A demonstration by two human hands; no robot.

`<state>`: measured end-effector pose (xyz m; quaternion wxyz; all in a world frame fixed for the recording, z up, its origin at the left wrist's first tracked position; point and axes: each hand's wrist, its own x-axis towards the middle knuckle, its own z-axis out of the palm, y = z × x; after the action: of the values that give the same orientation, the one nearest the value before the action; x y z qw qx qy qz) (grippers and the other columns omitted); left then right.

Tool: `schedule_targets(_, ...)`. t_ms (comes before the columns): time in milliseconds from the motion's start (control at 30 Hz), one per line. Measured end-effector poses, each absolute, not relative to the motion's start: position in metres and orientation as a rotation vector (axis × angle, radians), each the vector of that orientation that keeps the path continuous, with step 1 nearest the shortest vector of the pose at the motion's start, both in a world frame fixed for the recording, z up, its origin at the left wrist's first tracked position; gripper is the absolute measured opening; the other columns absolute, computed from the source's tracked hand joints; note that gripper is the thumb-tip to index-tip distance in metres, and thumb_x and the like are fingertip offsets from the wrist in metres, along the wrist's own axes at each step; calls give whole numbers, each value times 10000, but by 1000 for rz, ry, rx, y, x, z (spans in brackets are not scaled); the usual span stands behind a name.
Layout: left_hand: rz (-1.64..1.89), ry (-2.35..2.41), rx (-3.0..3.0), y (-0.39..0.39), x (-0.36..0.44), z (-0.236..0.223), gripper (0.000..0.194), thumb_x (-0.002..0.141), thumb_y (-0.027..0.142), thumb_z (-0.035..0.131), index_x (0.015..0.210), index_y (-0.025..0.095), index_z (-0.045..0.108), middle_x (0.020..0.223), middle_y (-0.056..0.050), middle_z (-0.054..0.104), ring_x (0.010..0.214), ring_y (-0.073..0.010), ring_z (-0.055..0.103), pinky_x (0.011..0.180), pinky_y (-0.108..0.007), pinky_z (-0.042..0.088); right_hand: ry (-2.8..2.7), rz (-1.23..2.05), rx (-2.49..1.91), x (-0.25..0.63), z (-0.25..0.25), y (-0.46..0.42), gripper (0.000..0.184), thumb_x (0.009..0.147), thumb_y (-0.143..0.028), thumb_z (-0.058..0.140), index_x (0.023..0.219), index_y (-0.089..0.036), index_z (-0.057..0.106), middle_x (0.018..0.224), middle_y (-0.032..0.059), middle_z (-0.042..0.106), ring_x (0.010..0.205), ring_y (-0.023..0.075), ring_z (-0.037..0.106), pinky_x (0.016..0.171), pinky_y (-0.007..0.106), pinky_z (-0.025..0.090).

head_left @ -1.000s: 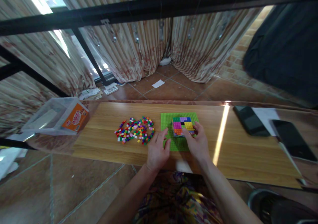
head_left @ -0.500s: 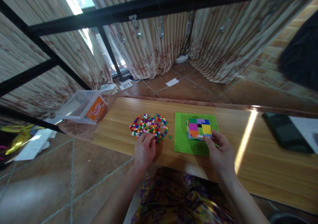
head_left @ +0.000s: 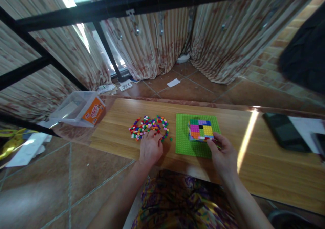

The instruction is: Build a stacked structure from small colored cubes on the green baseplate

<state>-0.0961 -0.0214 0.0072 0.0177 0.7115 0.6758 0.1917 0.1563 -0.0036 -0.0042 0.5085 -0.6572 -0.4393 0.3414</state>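
A block built of colourful toy bricks (head_left: 200, 129) rests on a green studded baseplate (head_left: 182, 144). My right hand (head_left: 223, 151) is at the block's near right corner, thumb in front and curled fingers along the right side, gripping it. To the left, a loose heap of small toy bricks (head_left: 139, 129) in many colours lies on the wooden table (head_left: 111, 134). Over the heap's near edge is my left hand (head_left: 151, 147), palm down with bent fingers drawn together among the bricks. Its fingertips are partly hidden, and anything between them is too small to make out.
A clear plastic box (head_left: 73, 110) with an orange label stands beyond the table's left end. Toward the right lie a dark flat object (head_left: 284, 131) and white paper (head_left: 302, 131). A single green brick (head_left: 171, 139) sits between heap and baseplate.
My left hand has moved slightly right and further over the heap, its fingers now in among the bricks. My right hand stays at the block's corner. The whole view has shifted a little.
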Motion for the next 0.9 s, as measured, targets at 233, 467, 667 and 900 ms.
schedule_targets(233,292,2142,2164,-14,-88,20,203,870,117,507,888,184,698,1014,-87,679,1009,-260,590,918,-414,458,-1056,840,-1550,158,-8,-4,510,782,-474,706,1183,-161,668,1058,136,736,918,253,691,828,438,555)
schedule_targets(467,525,2081,2188,-11,-93,20,160,906,140,516,875,191,665,980,-84,691,984,-250,617,885,-389,476,-1031,855,-1581,160,-9,-3,492,780,-470,702,1164,-163,675,1081,149,732,920,263,694,838,460,554)
schedule_targets(667,920,1742,1996,-14,-66,26,127,911,135,538,910,199,648,898,-30,697,864,-165,653,771,-285,497,-1011,851,-1542,159,-9,-3,496,777,-469,700,1161,-156,672,1085,154,730,932,267,696,844,463,560)
schedule_targets(900,1140,1513,1713,-8,-22,16,142,887,136,574,949,200,684,910,-32,714,849,-142,662,757,-258,519,-995,896,-1503,162,-11,-7,480,788,-470,700,1146,-153,670,1089,154,733,944,267,702,856,454,563)
